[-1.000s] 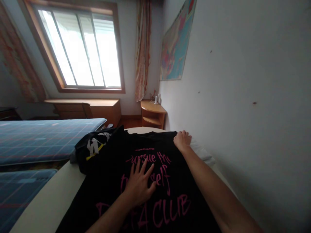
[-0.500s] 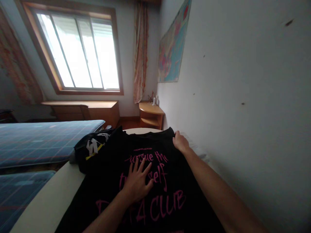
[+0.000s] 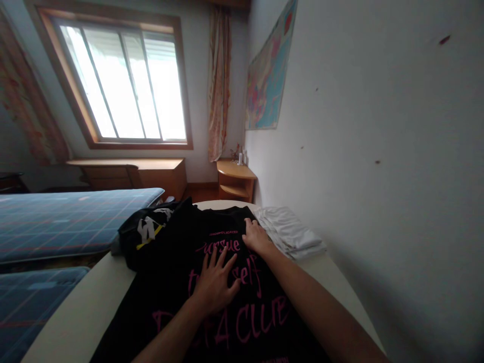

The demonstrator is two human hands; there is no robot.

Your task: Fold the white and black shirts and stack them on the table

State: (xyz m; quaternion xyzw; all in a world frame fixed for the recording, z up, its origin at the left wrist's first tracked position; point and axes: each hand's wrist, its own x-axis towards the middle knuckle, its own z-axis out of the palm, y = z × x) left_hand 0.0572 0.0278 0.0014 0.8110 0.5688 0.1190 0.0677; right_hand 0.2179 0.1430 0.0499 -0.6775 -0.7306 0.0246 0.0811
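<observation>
The left hand (image 3: 215, 287) lies flat on the middle of a black T-shirt (image 3: 181, 262), fingers (image 3: 223, 258) spread apart and pressing on the pink lettering (image 3: 249, 317); it grips nothing. The right hand (image 3: 256, 237) rests farther off on the shirt's right side, near its collar end. Its fingers are bent over the cloth, but whether they pinch a fold cannot be told from here.

The T-shirt is spread over a pale, round-ended table (image 3: 75, 322), print side up, with its far end towards the window (image 3: 124, 83). On its far left lies a bunched dark garment (image 3: 145, 234) with white and yellow marks, touching the shirt.

Just right of the right hand sits a folded white cloth (image 3: 291, 232), close to the shirt's edge and beside the wall (image 3: 378, 126). Bare tabletop shows along the near left and in a strip on the right, between the shirt and the wall. A blue checked bed (image 3: 68, 222) stands to the left, apart from the table.
</observation>
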